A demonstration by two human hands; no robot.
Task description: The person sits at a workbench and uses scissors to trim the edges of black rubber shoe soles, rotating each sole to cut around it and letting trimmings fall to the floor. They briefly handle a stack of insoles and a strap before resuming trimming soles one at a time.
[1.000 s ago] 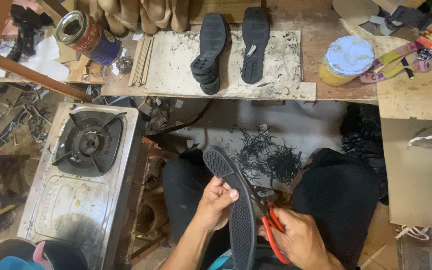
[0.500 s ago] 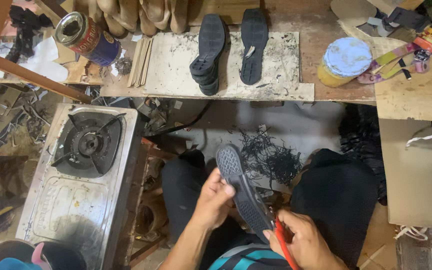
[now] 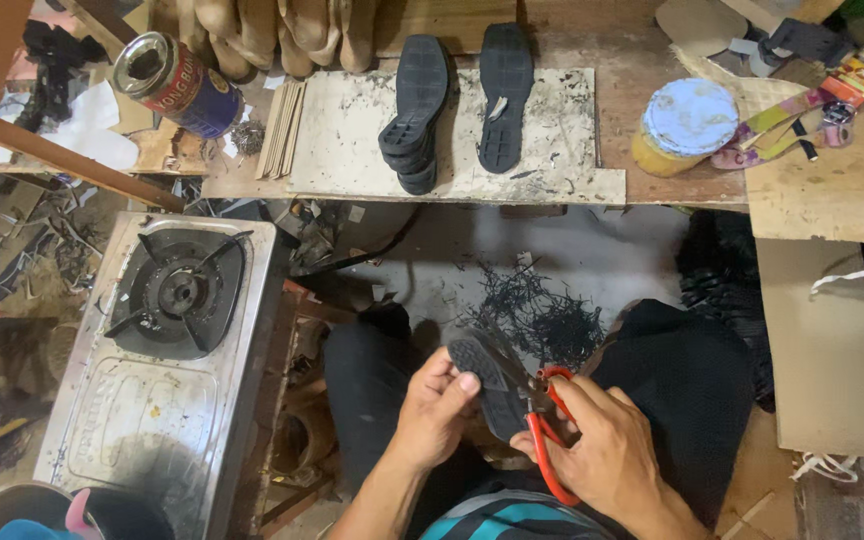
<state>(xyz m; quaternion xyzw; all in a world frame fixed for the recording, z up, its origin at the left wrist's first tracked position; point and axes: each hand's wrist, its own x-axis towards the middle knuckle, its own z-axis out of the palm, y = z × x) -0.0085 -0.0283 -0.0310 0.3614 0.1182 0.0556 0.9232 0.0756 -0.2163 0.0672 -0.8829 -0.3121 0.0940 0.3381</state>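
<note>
I hold a black rubber shoe sole over my lap, tread side up, its rounded end pointing up-left, pinched at that end. My red-handled scissors meet its right edge, blades against the rubber.

Your left hand curls in a pinching grip, thumb up; your right hand closes, fingers hooked, both over your lap.
</note>
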